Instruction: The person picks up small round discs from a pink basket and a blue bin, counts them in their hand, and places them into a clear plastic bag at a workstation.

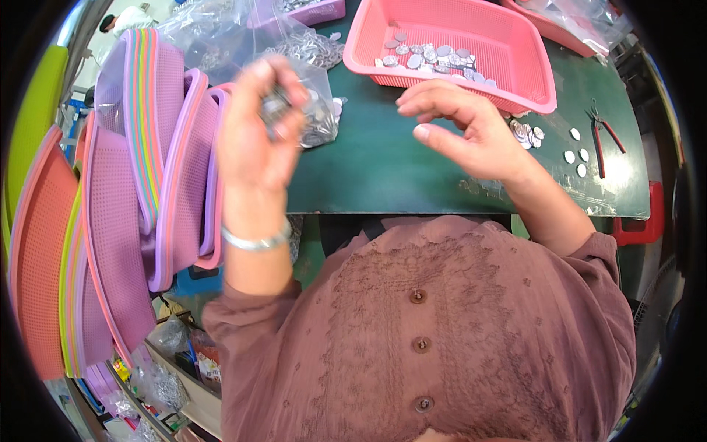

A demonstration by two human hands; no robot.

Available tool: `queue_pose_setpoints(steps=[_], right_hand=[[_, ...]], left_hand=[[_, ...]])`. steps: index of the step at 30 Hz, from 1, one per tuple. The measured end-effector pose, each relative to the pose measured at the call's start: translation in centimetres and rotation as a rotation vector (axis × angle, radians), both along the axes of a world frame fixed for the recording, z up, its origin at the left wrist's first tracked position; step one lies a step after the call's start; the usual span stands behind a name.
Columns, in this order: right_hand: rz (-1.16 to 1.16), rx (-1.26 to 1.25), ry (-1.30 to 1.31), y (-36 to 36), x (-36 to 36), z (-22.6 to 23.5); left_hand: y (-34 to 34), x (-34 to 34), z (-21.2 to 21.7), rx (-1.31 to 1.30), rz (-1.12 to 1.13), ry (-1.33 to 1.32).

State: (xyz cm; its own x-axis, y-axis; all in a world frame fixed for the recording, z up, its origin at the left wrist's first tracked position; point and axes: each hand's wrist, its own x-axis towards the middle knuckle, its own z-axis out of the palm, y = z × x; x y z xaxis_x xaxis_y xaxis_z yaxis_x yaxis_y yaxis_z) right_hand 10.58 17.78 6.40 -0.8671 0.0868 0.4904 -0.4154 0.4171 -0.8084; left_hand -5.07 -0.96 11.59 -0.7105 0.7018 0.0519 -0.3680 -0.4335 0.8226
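Two hands over a green work table strewn with small metal discs.

The left hand [259,129] is closed around a clump of small metal parts [276,109], raised beside a clear plastic bag [313,88] holding more of them. The right hand [460,129] hovers open and empty, fingers loosely curled, just in front of the pink basket [515,44] of silver discs [431,57]. Red-handled pliers [605,136] lie well apart on the table [375,162].
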Motion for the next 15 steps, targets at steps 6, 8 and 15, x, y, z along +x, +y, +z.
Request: queue_pose_setpoints(steps=[6,8,15], right_hand=[[-0.120,0.044,-0.104,1.4,6.2,-1.3],[-0.184,0.058,-0.164,2.3,8.4,-2.3],[-0.442,0.164,-0.286,3.1,14.9,-5.9]], left_hand=[[2.4,-8.4,2.6,-1.100,0.131,0.924],[2.3,-6.4,2.4,-1.189,0.066,1.008],[2.5,-8.4,-0.7,-1.191,-0.166,1.274]])
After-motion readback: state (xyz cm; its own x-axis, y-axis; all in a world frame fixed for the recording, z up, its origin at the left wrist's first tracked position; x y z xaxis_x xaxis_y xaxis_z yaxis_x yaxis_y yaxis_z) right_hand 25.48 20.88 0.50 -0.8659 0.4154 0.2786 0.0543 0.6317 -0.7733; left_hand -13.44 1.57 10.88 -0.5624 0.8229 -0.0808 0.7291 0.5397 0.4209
